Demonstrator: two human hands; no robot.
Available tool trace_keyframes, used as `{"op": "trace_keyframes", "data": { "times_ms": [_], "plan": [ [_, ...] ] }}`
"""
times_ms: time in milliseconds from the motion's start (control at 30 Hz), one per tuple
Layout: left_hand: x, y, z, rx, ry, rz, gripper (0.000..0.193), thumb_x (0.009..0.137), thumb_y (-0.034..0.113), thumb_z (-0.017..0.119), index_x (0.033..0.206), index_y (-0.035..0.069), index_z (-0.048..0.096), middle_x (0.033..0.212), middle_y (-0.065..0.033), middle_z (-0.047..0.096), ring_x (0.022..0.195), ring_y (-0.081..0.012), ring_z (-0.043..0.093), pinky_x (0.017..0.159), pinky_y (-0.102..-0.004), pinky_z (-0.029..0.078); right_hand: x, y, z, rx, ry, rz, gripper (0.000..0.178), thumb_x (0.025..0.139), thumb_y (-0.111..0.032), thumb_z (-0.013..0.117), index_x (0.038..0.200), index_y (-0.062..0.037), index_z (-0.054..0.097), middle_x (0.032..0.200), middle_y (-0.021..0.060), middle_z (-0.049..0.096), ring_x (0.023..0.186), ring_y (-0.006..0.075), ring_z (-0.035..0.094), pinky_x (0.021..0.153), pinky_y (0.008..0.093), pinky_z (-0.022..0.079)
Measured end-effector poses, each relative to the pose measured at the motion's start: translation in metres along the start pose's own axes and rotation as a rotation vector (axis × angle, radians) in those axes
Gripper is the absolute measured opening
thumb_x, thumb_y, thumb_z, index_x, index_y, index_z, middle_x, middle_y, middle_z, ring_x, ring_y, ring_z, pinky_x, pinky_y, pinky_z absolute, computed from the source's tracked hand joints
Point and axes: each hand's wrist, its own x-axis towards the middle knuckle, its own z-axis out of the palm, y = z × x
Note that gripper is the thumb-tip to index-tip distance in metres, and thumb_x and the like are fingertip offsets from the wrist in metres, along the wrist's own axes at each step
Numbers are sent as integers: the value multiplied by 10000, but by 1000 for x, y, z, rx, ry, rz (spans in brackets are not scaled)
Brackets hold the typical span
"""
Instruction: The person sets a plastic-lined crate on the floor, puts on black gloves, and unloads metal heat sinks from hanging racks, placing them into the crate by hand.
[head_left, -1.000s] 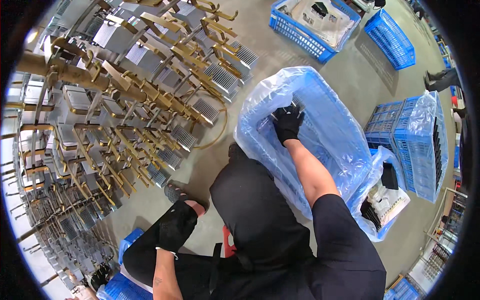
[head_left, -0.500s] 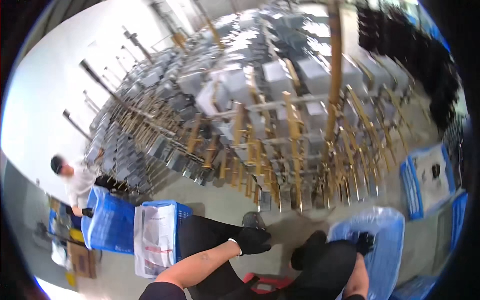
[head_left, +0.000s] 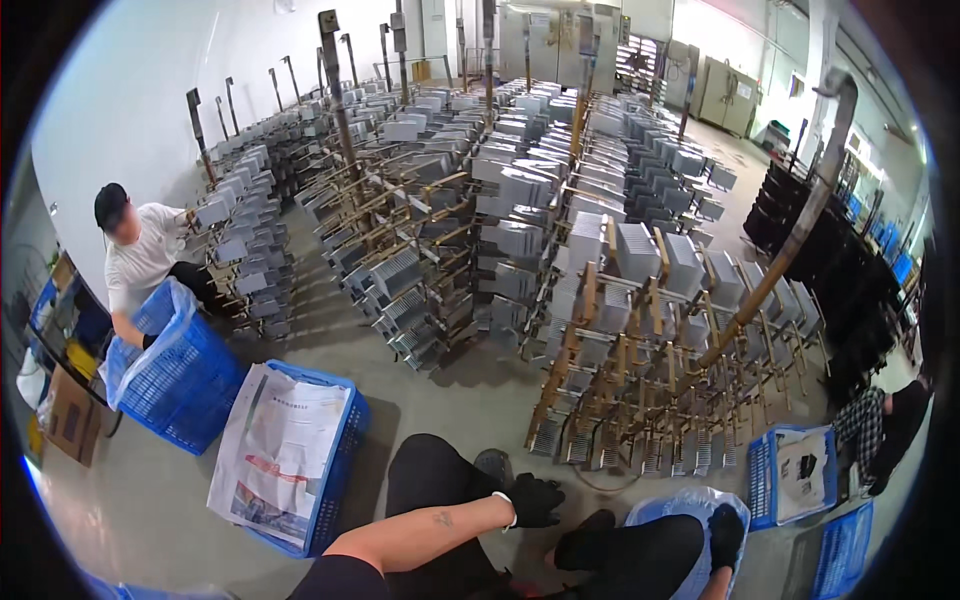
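My left hand [head_left: 537,499], in a black glove, hangs over the floor in front of my left knee, its fingers loosely bent and apart with nothing in them. At lower right, my right hand [head_left: 727,535], also black-gloved, is at the far right side of a blue basket [head_left: 690,505] lined with clear plastic. My right leg covers part of that basket, and its contents cannot be made out. Ahead of me stands a rack with several grey finned metal blocks [head_left: 637,250] on its brass-coloured arms [head_left: 590,300]. Neither hand touches the rack.
Left of my legs sits a blue crate [head_left: 345,455] covered with printed paper [head_left: 280,440]. Beyond it, a co-worker [head_left: 140,245] crouches by another lined blue basket [head_left: 185,375]. A second person [head_left: 890,430] is at far right near a blue crate [head_left: 763,490]. Tall rack poles [head_left: 800,240] rise ahead.
My view has swung upward and steadied, showing more of the room. My right hand has shifted from inside the basket to its right side. The co-worker at left now reaches toward a rack.
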Motion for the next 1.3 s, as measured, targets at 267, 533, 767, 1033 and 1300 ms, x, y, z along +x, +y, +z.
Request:
{"op": "trace_keyframes", "data": {
  "times_ms": [267,533,767,1033,1300],
  "plan": [
    [-9,4,-17,-111,185,163,492,903,500,592,1203,113,642,1140,-175,672,913,-351,689,764,-496,538,42,-249,-85,331,-73,-94,362,950,-209,657,1234,16,641,1129,177,705,996,241,689,847,345,542],
    [-22,-3,-34,-117,147,68,498,910,488,585,1214,98,636,1126,-193,663,946,-370,678,770,-496,536,61,-282,30,256,-580,-485,501,961,-396,623,1290,-19,624,1304,196,638,1173,322,632,977,396,499],
    [-15,-5,-15,-196,239,112,428,876,489,594,1081,116,633,1057,-155,662,965,-358,673,799,-531,502,60,-251,76,109,-552,-361,409,941,-326,647,1251,-59,653,1232,174,669,1056,309,673,908,382,521],
    [-17,1,-29,-141,176,121,450,887,513,589,1068,104,632,1077,-168,659,967,-361,675,813,-521,517,57,-248,78,239,-674,-208,474,967,-386,612,1303,-51,616,1114,187,709,1020,283,686,892,368,522],
    [-10,-2,-16,-121,221,168,457,874,499,618,1108,107,637,1120,-192,654,944,-374,680,772,-513,537,60,-241,86,189,-593,-330,568,939,-421,645,1344,-28,581,1017,168,738,966,266,702,870,359,524]
  ]
}}
